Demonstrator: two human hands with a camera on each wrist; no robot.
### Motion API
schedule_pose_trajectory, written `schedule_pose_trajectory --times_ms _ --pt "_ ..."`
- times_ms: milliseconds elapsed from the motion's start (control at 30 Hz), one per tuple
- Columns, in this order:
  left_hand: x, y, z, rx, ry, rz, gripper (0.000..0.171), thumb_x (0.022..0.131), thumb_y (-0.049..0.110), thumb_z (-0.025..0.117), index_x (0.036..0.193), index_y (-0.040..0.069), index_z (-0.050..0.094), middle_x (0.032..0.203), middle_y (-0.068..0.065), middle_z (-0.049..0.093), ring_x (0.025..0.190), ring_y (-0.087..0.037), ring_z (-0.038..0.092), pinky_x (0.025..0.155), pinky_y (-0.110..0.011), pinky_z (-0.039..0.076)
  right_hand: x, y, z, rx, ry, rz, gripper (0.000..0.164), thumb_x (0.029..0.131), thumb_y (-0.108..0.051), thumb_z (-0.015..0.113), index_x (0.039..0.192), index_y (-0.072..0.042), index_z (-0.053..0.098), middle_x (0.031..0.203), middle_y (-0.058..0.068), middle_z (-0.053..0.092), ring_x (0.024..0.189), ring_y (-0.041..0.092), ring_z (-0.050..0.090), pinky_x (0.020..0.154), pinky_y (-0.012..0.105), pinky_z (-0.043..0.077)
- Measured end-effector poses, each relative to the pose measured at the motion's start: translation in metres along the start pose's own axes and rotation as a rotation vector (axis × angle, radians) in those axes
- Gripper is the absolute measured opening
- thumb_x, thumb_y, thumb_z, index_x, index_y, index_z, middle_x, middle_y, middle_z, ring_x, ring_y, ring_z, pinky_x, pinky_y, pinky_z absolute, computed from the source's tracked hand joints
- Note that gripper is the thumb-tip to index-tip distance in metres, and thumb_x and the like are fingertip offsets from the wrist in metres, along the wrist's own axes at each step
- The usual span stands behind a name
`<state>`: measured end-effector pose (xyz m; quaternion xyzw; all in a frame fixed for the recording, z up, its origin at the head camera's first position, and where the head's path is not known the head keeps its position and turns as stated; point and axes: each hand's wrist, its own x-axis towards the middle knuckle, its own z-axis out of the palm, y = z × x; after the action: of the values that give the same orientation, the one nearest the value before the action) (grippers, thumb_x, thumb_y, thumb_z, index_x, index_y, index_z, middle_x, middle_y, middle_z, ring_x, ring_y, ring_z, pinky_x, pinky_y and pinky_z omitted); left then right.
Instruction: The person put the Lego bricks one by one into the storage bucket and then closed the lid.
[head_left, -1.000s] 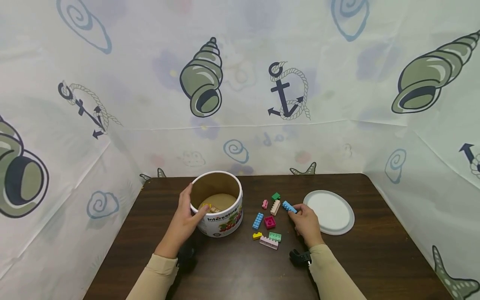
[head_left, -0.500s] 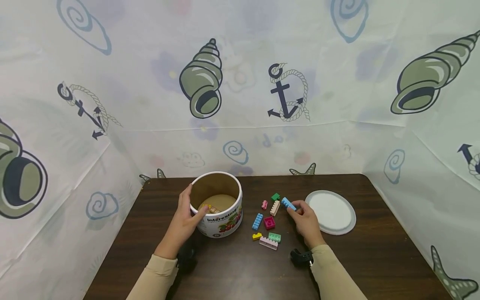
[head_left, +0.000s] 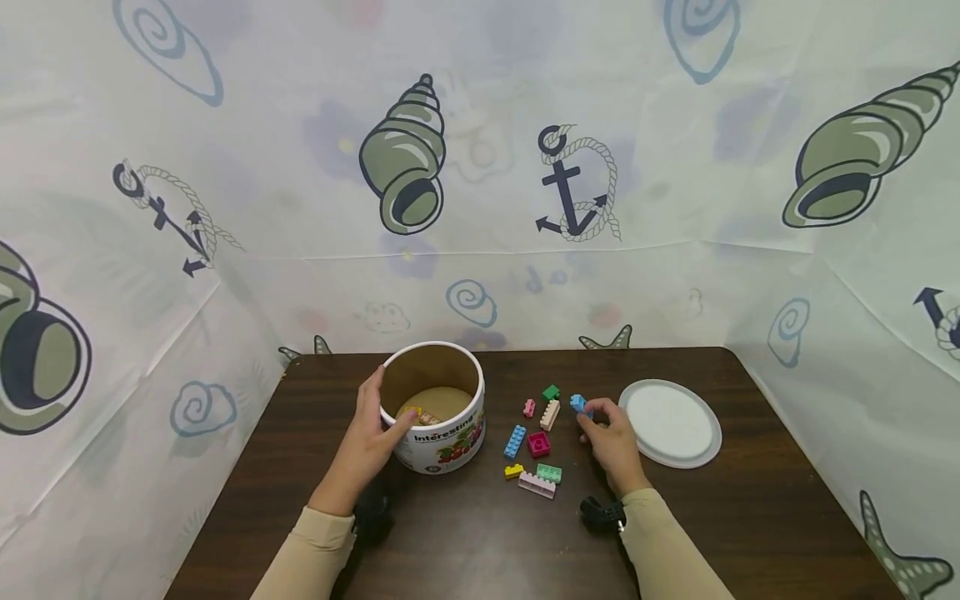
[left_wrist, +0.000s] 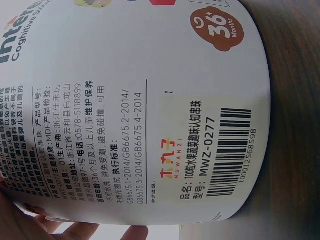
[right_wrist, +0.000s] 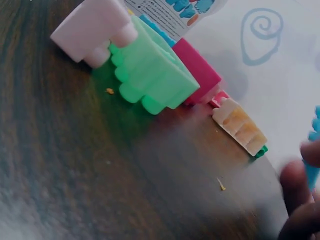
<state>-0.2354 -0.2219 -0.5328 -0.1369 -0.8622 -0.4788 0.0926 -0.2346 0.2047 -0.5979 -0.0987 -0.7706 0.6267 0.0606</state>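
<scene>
My left hand (head_left: 369,446) grips the near-left side of a white printed bucket (head_left: 442,451), thumb over its rim. The bucket stands upright and uncovered, with a few yellowish pieces (head_left: 426,417) at its bottom. In the left wrist view the bucket's labelled wall (left_wrist: 150,60) fills most of the picture, with fingertips (left_wrist: 82,231) along the lower edge. My right hand (head_left: 617,450) pinches a light blue toy building brick (head_left: 577,402) between thumb and fingers, right of the loose bricks. The right wrist view cuts that blue brick (right_wrist: 312,174) off at the right edge.
Several loose bricks lie between bucket and right hand, among them a blue one (head_left: 514,442), a magenta one (head_left: 538,444) and a pale pink one (head_left: 536,485). A round white lid (head_left: 670,422) lies right of my right hand on the dark wooden table (head_left: 480,550).
The blue brick in my right hand has turned and shows less of its length. The white lid has slid a little to the right. My left hand and the bucket stay put.
</scene>
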Motion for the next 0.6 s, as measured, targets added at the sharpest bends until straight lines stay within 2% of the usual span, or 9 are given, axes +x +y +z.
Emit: schedule_pose_trajectory --times_ms 67,167,233,400,600 --pt "-0.0001 -0.0004 0.0002 -0.012 -0.005 -0.005 0.100 0.104 0.038 0.074 0.177 0.018 0.008 0.179 -0.017 0.015 0.161 -0.047 0.030 0.125 -0.072 0.032 0.0003 0.0001 0.0000 0.017 -0.027 0.005 0.019 0.108 -0.020 0.070 0.121 -0.009 0.063 0.121 0.014 0.058 0.079 0.020 0.065 0.064 0.026 0.050" --pt "-0.0007 -0.0015 0.0000 -0.031 -0.016 -0.013 0.099 0.105 0.037 0.073 0.177 0.022 0.006 0.179 -0.016 0.013 0.161 -0.046 0.030 0.124 -0.072 0.033 0.0008 0.0013 0.0006 0.010 -0.025 -0.008 0.023 0.109 -0.026 0.068 0.123 -0.010 0.061 0.112 0.009 0.057 0.085 0.017 0.059 0.070 0.026 0.047" --pt "-0.0015 -0.0030 0.0000 -0.032 -0.017 -0.015 0.099 0.105 0.037 0.073 0.177 0.022 0.006 0.179 -0.016 0.014 0.160 -0.046 0.030 0.124 -0.072 0.034 -0.0002 0.0018 0.0007 0.017 -0.015 0.002 0.025 0.110 -0.030 0.066 0.124 -0.011 0.061 0.105 0.006 0.054 0.082 0.016 0.052 0.069 0.026 0.045" --pt "-0.0019 -0.0067 -0.0005 -0.035 -0.011 -0.010 0.099 0.104 0.043 0.073 0.177 0.025 0.007 0.179 -0.015 0.014 0.161 -0.045 0.031 0.124 -0.072 0.033 -0.0021 0.0017 0.0018 0.114 -0.035 0.072 0.025 0.111 -0.034 0.064 0.124 -0.014 0.059 0.089 0.002 0.052 0.064 0.013 0.043 0.054 0.025 0.037" --pt "-0.0002 -0.0030 -0.0004 -0.028 -0.005 -0.007 0.100 0.104 0.038 0.074 0.177 0.020 0.008 0.179 -0.016 0.014 0.162 -0.044 0.030 0.126 -0.071 0.032 -0.0013 -0.0028 0.0014 0.139 -0.051 0.092 0.029 0.110 -0.036 0.067 0.124 -0.012 0.060 0.087 0.003 0.056 0.064 0.013 0.048 0.054 0.024 0.041"
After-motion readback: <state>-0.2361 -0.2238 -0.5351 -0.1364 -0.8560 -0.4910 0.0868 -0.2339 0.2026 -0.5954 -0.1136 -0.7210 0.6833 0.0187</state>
